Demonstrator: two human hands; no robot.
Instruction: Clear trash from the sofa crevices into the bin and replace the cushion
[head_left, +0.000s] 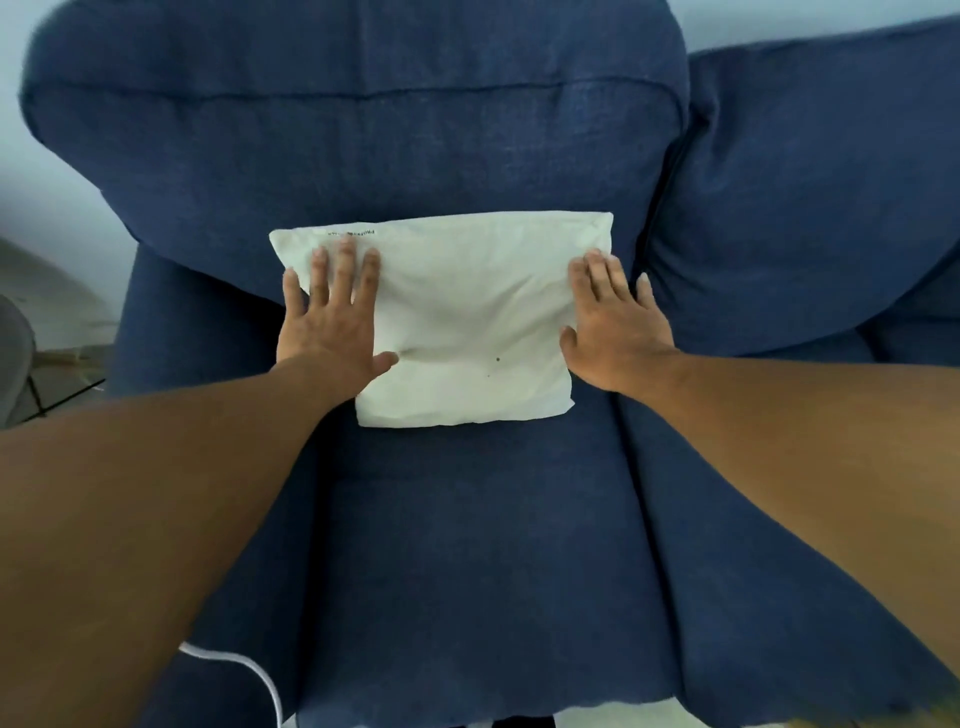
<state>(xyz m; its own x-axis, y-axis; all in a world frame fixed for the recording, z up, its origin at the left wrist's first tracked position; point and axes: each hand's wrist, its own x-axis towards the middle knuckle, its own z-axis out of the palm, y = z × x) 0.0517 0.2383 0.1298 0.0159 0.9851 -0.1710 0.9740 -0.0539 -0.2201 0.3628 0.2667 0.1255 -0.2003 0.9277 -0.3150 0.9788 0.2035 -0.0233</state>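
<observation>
A white cushion (462, 312) leans against the back of the blue sofa (467, 545), resting on the seat. My left hand (332, 317) lies flat on the cushion's left side, fingers spread. At the cushion's right edge my right hand (613, 325) presses flat, fingers apart, partly over the sofa fabric. Neither hand grips anything. No trash and no bin are in view.
A second blue back cushion (810, 197) sits to the right. A white cable (244, 670) hangs at the seat's front left. Pale floor and a dark chair leg (36, 395) show at the left edge.
</observation>
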